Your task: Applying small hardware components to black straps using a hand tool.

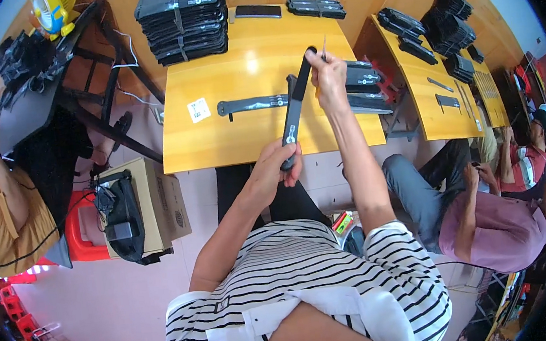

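One black strap (pixel 295 112), two hands on it.
Your left hand (pixel 271 168) grips its lower end, right hand (pixel 326 73) pinches the top; long axis near upright.

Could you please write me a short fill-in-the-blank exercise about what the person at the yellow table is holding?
1. The left hand grips the lower end of a long ____ strap.
2. The right hand pinches the strap's ____ end.
3. Another strap lies flat on the ____ table.

Missing words: black; upper; yellow
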Demonstrator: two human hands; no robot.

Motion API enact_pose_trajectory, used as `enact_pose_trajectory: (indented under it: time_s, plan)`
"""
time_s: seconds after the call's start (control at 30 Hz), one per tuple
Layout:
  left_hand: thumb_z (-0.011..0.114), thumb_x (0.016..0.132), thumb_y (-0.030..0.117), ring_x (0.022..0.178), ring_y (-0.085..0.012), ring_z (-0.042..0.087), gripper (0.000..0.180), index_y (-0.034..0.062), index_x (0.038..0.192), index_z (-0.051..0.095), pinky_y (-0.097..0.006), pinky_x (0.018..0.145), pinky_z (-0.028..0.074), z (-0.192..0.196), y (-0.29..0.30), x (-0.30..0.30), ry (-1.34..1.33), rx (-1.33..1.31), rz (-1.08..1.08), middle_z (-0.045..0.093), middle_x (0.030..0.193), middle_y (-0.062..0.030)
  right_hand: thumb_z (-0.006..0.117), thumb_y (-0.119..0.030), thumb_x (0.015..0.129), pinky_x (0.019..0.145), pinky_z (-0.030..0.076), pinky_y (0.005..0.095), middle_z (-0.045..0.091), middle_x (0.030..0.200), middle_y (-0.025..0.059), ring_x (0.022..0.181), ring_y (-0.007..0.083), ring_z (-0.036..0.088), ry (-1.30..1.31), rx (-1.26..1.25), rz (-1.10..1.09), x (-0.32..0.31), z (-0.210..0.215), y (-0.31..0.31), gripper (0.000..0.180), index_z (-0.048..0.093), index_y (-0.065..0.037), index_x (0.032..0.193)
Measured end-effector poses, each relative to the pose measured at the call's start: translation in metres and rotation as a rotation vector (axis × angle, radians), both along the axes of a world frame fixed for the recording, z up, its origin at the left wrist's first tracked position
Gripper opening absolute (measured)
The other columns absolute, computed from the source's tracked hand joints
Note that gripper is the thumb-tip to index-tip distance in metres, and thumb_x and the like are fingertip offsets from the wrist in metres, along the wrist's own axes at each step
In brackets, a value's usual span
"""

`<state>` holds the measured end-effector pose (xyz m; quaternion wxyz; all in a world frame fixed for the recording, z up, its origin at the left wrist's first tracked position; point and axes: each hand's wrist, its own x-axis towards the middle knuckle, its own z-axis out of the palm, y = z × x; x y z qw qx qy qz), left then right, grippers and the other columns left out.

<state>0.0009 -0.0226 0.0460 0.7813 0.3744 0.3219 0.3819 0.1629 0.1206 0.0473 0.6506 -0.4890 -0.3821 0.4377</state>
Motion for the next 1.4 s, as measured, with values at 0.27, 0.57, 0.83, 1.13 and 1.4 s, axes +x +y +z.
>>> enact_pose_trajectory:
  time_s: [0.27, 0.57, 0.83, 1.13, 1.4]
  plan:
    - [0.041, 0.091, 0.023, 0.044, -0.0095, 0.039, 0.019, 0.0057, 0.086, 0.046, -0.021, 0.04, 0.031, 0.013, 0.003, -0.007, -0.058, 0.022, 0.028, 0.044, 0.054, -0.0022, 0.067, -0.012, 0.074, 0.037, 0.027, 0.0236, 0.044, 0.048, -0.0029, 0.04, 0.0075, 0.038, -0.441, 0.103, -0.27, 0.026, 0.029, 0.131, 0.023, 0.053, -0.007, 0.056]
    - [0.043, 0.09, 0.026, 0.042, -0.01, 0.04, 0.022, 0.0051, 0.083, 0.047, -0.02, 0.039, 0.031, 0.01, -0.009, -0.029, -0.12, -0.017, 0.077, 0.045, 0.053, -0.0029, 0.067, -0.008, 0.072, 0.035, 0.029, 0.0266, 0.048, 0.048, 0.0003, 0.038, 0.0102, 0.04, -0.323, 0.188, -0.328, 0.046, 0.044, 0.175, 0.015, 0.056, -0.004, 0.061]
    - [0.043, 0.091, 0.033, 0.057, -0.0085, 0.043, 0.032, 0.0033, 0.088, 0.055, -0.022, 0.053, 0.039, -0.027, -0.016, -0.096, 0.044, -0.054, 0.246, 0.045, 0.067, -0.0009, 0.07, -0.012, 0.076, 0.039, 0.031, 0.0202, 0.048, 0.055, -0.0021, 0.044, 0.0058, 0.042, -0.138, 0.339, -0.091, 0.096, 0.092, 0.138, 0.017, 0.056, -0.007, 0.068]
    - [0.06, 0.081, 0.015, 0.056, -0.0088, 0.047, 0.02, 0.0024, 0.095, 0.053, -0.026, 0.05, 0.04, -0.129, 0.057, -0.14, 1.063, 0.258, 0.558, 0.049, 0.064, -0.0009, 0.067, -0.012, 0.077, 0.042, 0.027, 0.0179, 0.047, 0.06, -0.0048, 0.047, 0.0022, 0.037, -0.262, 0.191, 0.17, 0.053, 0.095, 0.009, 0.014, 0.064, -0.004, 0.088]
    - [0.063, 0.079, 0.025, 0.056, -0.0173, 0.053, 0.027, 0.0002, 0.09, 0.058, -0.032, 0.052, 0.042, -0.095, 0.036, -0.123, 1.111, 0.336, 0.761, 0.052, 0.06, -0.0051, 0.058, -0.009, 0.081, 0.038, 0.026, 0.0152, 0.056, 0.063, 0.0029, 0.039, 0.0023, 0.037, -0.168, 0.05, 0.467, 0.059, 0.085, -0.051, 0.016, 0.062, 0.001, 0.093]
